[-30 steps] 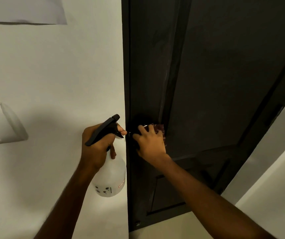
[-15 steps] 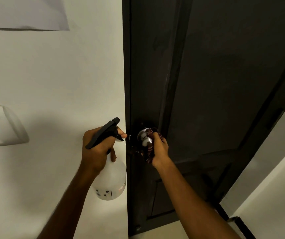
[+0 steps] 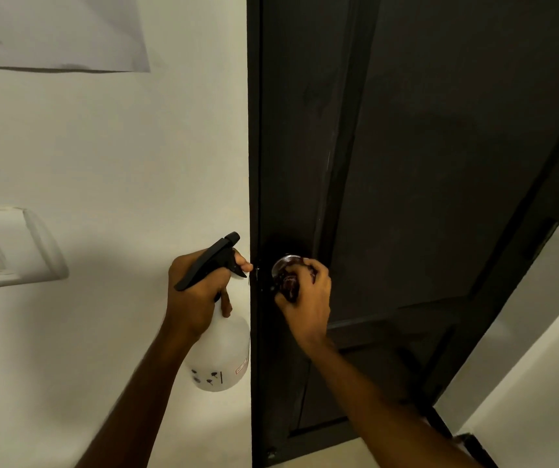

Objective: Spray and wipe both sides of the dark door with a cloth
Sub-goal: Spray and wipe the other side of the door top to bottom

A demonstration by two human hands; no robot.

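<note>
The dark panelled door [image 3: 423,163] fills the right half of the head view. A metal round knob [image 3: 283,263] sits near its left edge. My right hand [image 3: 308,295] curls around the knob with a dark reddish cloth [image 3: 289,282] bunched in its fingers against the metal. My left hand [image 3: 197,295] grips the neck of a white spray bottle [image 3: 224,356] with a black trigger head [image 3: 214,258], held just left of the door edge, forefinger on the trigger.
A white wall [image 3: 119,146] lies left of the door, with a white switch plate [image 3: 4,248] at the far left and a sheet of paper [image 3: 55,28] pinned above. A pale wall [image 3: 541,332] borders the door on the right.
My right hand has turned on the knob: first over it from above, then to its right side, now wrapped over it with the cloth. The left hand with the bottle stayed nearly still.
</note>
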